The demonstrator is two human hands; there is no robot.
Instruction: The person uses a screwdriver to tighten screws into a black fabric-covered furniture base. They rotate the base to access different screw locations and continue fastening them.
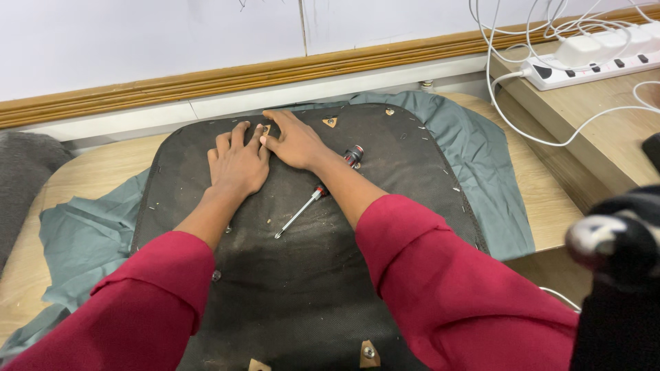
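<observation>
A dark, dusty chair seat panel point(385, 172) lies upside down on a grey-green cloth point(82, 233) on a wooden table. My left hand point(237, 165) rests flat on the panel near its far edge, fingers spread. My right hand point(294, 141) lies beside it, and the fingertips of both hands meet at a small metal fitting point(265, 129) in the panel. A screwdriver point(313, 199) with a red and black handle lies on the panel under my right forearm, its tip pointing toward me. Both sleeves are red.
A white power strip point(598, 58) with white cables sits on a raised wooden surface at the right. Triangular brown mounting tabs point(369, 354) show near the panel's edges. A blurred black and white object point(612, 240) fills the lower right corner. A wall with wooden trim runs behind.
</observation>
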